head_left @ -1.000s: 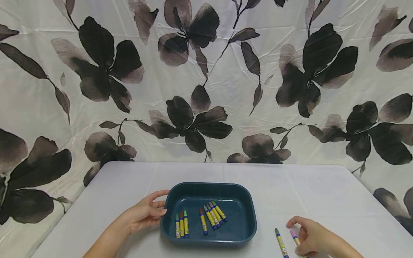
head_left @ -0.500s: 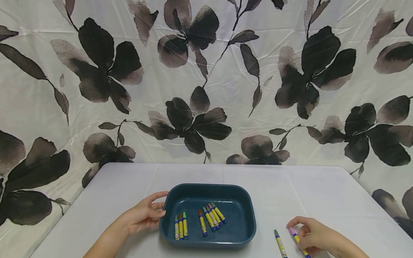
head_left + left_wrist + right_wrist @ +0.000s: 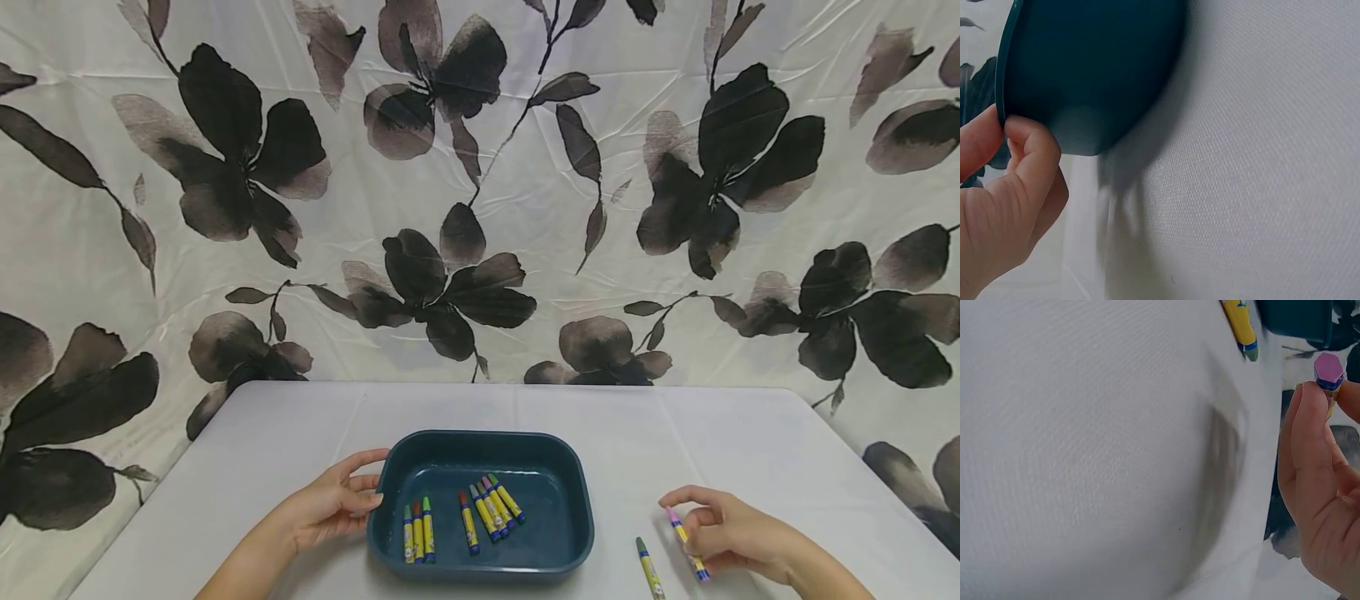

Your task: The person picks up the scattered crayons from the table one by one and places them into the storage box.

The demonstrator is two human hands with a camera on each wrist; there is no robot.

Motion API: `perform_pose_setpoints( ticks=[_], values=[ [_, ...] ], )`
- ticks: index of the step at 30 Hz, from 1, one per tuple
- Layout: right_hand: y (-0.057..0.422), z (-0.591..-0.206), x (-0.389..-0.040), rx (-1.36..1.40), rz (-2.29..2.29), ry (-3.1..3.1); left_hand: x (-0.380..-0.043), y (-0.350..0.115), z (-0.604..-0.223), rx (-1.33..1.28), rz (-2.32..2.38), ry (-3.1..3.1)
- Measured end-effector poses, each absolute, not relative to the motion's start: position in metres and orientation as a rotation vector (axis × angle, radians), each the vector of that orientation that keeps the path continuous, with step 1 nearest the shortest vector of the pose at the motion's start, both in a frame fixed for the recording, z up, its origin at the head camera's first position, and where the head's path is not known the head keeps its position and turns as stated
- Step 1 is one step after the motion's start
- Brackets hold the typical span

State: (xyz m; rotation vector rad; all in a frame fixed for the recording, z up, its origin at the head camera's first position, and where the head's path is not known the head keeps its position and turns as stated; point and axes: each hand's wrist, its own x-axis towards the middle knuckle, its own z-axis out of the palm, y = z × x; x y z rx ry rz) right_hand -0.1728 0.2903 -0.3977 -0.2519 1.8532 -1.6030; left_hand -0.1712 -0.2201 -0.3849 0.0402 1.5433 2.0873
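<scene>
My left hand [image 3: 330,504] pinches the left rim of a dark teal tray [image 3: 577,467]; in the left wrist view, thumb and curled finger grip that rim. Inside the tray lie several crayons in yellow wrappers: a group with a green-tipped crayon [image 3: 428,529] at the left, a red-tipped crayon [image 3: 468,525] in the middle, and a fanned group with another green-tipped crayon [image 3: 507,498] beside it. To the right of the tray my right hand [image 3: 735,533] holds a pink crayon [image 3: 687,546] between thumb and fingers, above the table in the right wrist view.
A dark green crayon [image 3: 649,568] lies on the white-covered table [image 3: 300,425] between the tray and my right hand. Behind the table hangs a white cloth [image 3: 517,208] with dark flowers.
My right hand has lifted the pink crayon from the table and moved slightly up with it. The left hand keeps its grip on the tray's rim.
</scene>
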Motion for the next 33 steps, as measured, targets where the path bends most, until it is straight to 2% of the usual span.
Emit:
perform_pose_setpoints(
  ticks=[33],
  values=[
    [0.260,-0.377,-0.186,-0.294,-1.679,1.803,-0.172,-0.220,-0.386,0.026,2.083,1.567]
  ],
)
